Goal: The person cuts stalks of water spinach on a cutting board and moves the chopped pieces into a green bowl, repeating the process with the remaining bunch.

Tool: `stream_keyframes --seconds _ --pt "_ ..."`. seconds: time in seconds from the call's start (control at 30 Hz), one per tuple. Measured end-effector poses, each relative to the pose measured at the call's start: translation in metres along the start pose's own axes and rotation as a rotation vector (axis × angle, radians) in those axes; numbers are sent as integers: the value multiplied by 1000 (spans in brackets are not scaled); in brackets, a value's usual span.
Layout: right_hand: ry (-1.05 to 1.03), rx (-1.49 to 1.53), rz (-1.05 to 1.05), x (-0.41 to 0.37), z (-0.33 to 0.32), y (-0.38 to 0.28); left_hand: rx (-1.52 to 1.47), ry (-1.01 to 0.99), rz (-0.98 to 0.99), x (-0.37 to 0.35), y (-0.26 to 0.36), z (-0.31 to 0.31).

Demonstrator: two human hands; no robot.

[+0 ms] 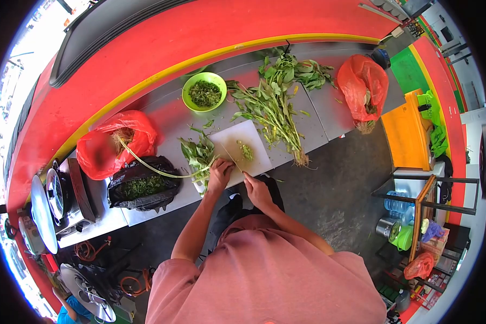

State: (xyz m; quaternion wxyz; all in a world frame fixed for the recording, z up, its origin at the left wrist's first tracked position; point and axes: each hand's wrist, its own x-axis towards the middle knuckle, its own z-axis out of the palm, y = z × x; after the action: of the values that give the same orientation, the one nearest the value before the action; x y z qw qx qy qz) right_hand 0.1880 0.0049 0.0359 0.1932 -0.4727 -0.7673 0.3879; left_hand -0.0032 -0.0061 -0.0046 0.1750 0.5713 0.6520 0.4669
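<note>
Both hands work over a white cutting board (248,131) at the table's near edge. My left hand (220,172) is closed on the stems of leafy greens (197,154), whose leaves spread over the board's left side. In my right hand (257,191) is a knife (234,160), its thin blade pointing away across the board beside my left fingers. Small chopped green pieces (246,150) lie to the right of the blade. Fingers partly hide the held stems and the knife handle.
Beyond the board stands a lime green bowl (185,95) of chopped greens. Long-stemmed greens (278,110) with roots lie to its right. Red plastic bags sit left (143,127) and right (356,75). A black bag (170,197) holds cut greens; a stove (81,191) is far left.
</note>
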Motion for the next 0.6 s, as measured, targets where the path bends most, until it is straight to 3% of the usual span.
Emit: stream_keyframes --seconds 0.13,0.33,0.5,0.6 --pt "-26 -80 40 17 13 0 6 -19 71 0 -3 -3" --pt "22 -51 -85 44 15 -7 -7 -15 23 -1 -3 -2" --pt "-75 -4 70 24 3 -11 -42 24 -35 -2 1 -5" --pt "-53 -45 53 21 9 -7 -34 6 -26 -3 1 -4"
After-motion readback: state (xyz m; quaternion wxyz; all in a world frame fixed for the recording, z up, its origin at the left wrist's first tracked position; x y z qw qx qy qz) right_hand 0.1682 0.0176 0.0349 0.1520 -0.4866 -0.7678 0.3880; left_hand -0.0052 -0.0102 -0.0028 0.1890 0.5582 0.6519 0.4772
